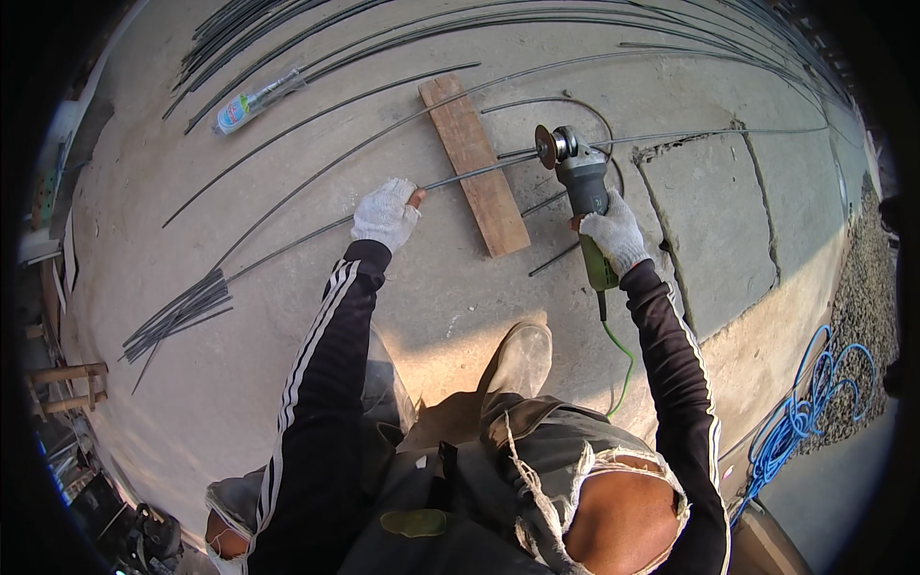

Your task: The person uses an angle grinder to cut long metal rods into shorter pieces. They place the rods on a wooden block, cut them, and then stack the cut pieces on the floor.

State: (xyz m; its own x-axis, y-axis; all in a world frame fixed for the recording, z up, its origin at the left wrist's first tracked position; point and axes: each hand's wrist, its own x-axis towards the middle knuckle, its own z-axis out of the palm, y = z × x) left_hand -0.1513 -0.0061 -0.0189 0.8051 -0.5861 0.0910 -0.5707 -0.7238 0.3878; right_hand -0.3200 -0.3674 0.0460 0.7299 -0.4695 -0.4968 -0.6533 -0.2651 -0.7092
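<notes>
My left hand (387, 215), in a pale knit glove, is closed round a thin steel rod (448, 180). The rod lies across a wooden plank (479, 177) on the concrete. In my gloved right hand (613, 233) is an angle grinder (585, 192), gripped by its green and dark body. Its brown cutting disc (546, 147) stands at the rod, just right of the plank; whether they touch, I cannot tell. A green cord (628, 359) runs from the grinder's rear end down towards my feet. Short rod pieces (554, 259) lie beside the plank.
Long rods (460, 24) stretch across the far floor. A pile of short cut rods (182, 314) lies at left, near a clear plastic bottle (259, 100) farther off. Cracks (661, 216) mark the concrete at right. Coiled blue hose (800, 422) and gravel (862, 316) lie beyond.
</notes>
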